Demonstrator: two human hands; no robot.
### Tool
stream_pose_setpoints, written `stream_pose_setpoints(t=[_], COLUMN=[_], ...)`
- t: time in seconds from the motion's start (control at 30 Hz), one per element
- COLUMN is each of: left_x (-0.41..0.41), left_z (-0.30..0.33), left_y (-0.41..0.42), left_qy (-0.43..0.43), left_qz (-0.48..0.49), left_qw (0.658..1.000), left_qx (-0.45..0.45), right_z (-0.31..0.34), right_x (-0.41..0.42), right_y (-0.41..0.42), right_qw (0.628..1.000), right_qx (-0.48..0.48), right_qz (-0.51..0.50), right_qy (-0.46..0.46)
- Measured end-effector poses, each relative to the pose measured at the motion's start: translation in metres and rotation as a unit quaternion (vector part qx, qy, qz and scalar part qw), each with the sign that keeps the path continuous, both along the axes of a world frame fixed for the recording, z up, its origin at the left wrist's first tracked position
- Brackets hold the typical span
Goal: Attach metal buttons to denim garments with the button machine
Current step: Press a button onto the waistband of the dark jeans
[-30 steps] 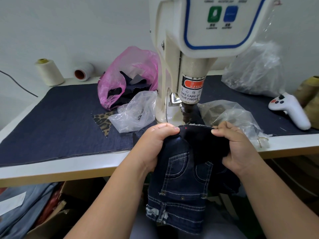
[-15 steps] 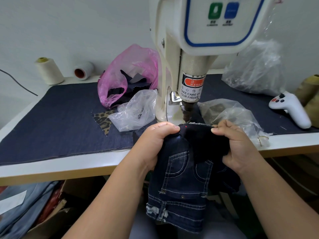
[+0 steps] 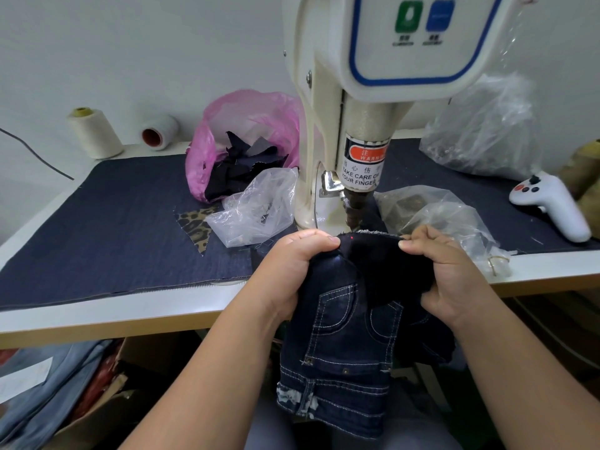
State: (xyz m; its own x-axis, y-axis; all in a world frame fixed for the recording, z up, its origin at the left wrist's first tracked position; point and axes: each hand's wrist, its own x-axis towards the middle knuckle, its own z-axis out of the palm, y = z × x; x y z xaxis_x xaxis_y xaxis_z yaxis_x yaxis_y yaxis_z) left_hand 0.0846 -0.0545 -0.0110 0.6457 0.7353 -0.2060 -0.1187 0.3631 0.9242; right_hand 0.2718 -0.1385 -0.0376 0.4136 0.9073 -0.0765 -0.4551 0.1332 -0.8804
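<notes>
A small dark denim garment [image 3: 341, 345] with white stitching hangs off the table's front edge, its top edge stretched under the button machine's head [image 3: 360, 190]. My left hand [image 3: 292, 267] grips the garment's left side, thumb on top. My right hand [image 3: 454, 274] pinches and holds its right side. A red laser dot shows on the dark fabric just right of my left thumb. The cream button machine [image 3: 389, 60] rises behind, with a green and a blue button on its panel and a finger-warning label on the ram.
Dark denim cloth [image 3: 113, 228] covers the table. A pink bag of scraps [image 3: 240, 144] and a clear bag [image 3: 256, 212] lie left of the machine; more clear bags [image 3: 480, 131] and a white controller [image 3: 552, 206] right. Two thread cones [image 3: 94, 131] stand back left.
Both hands keep their hold on the garment in nearly the same place. The view has tilted slightly, so the machine sits a bit lower in frame.
</notes>
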Motion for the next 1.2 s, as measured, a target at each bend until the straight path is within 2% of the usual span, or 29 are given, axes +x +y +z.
stream_pose_setpoints(t=[0.9, 1.03, 1.2], left_x=[0.000, 0.000, -0.005], left_z=[0.001, 0.000, 0.003], left_y=[0.000, -0.002, -0.008], left_qy=[-0.001, -0.002, 0.002], left_qz=[0.001, 0.004, 0.017], left_qw=[0.999, 1.000, 0.998], left_qx=[-0.033, -0.020, 0.052], right_z=[0.003, 0.006, 0.013], right_x=[-0.002, -0.005, -0.016], right_y=[-0.001, -0.003, -0.018], right_qw=[1.000, 1.000, 0.998], right_qx=[-0.016, -0.009, 0.061], right_qz=[0.002, -0.001, 0.017], right_qy=[0.003, -0.001, 0.010])
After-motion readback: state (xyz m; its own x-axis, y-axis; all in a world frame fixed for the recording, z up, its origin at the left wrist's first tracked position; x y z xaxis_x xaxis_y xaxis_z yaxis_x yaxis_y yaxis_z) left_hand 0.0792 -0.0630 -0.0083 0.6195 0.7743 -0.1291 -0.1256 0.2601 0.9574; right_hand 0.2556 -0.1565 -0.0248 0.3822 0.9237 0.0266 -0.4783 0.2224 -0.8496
